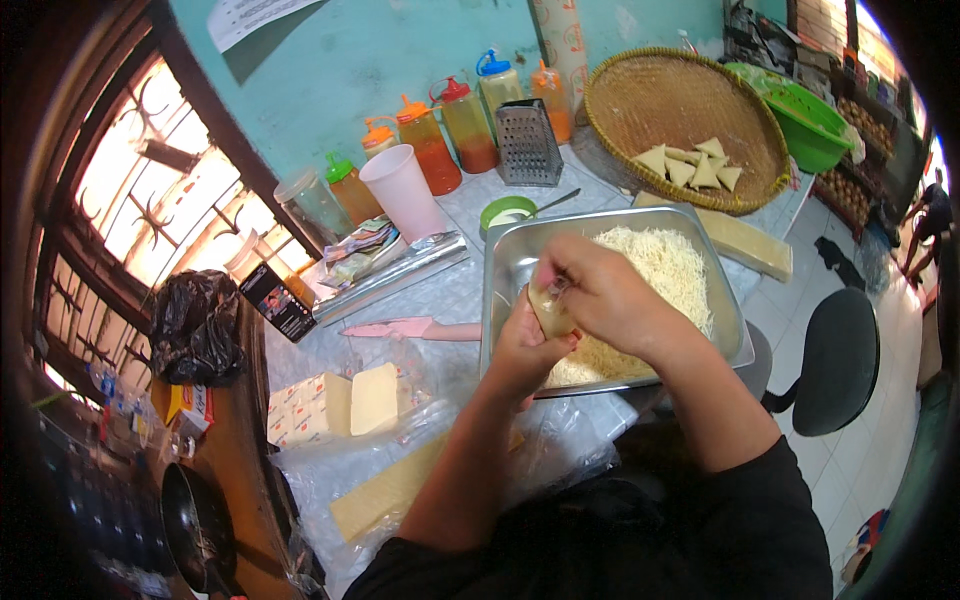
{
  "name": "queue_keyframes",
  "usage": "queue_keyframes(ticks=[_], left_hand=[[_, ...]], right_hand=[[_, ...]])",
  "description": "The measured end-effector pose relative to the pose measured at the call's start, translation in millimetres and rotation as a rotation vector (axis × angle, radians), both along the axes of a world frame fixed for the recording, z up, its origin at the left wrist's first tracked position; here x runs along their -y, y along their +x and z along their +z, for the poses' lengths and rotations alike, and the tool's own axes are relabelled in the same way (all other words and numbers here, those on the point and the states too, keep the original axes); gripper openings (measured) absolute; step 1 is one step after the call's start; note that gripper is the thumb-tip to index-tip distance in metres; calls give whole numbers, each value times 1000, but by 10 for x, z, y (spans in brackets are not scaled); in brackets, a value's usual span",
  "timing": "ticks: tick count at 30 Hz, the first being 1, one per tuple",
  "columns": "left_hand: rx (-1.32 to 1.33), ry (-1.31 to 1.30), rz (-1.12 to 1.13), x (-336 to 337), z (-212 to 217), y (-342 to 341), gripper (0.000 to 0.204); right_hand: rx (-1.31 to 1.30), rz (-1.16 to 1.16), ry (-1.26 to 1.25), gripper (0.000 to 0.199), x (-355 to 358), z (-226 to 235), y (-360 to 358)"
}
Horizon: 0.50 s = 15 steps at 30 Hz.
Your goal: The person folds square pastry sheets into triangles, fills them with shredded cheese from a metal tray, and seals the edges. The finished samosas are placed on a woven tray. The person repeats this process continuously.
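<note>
Over the metal tray [517, 255], my left hand [520, 350] is closed round a pale pastry wrapper [552, 318] folded into a small cone. The bent fingers of my right hand [605, 290] are drawn together at the cone's upper opening; what they pinch, if anything, is hidden. White grated cheese [668, 262] is heaped in the right part of the tray, and a yellower grated heap [590, 368] lies below my hands. Beyond the tray's far edge stands a small green bowl [505, 211] with a spoon [556, 201] in it.
Folded triangular pastries [690, 168] lie in a round woven basket [690, 90]. A box grater [529, 145] and several sauce bottles [467, 128] line the wall. A pink-handled knife [400, 328], cheese blocks [345, 402] and a wrapper stack [390, 490] sit left. A chair [835, 360] stands right.
</note>
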<state>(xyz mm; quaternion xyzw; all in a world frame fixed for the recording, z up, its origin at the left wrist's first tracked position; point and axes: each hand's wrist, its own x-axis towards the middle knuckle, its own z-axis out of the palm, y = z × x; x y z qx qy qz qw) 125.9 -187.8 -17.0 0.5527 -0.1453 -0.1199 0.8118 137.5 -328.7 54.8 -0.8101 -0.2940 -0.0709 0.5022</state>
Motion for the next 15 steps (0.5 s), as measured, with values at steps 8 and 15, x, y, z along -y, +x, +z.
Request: queue_keyframes(ticks=[8,15], left_hand=[[103,50,-40,-43,-12,25,60],[-7,0,74,-33,75,-45,53]], right_hand=[[-208,64,-35,14,88,51,-35],[214,-316,-175,14,382,-7,-15]])
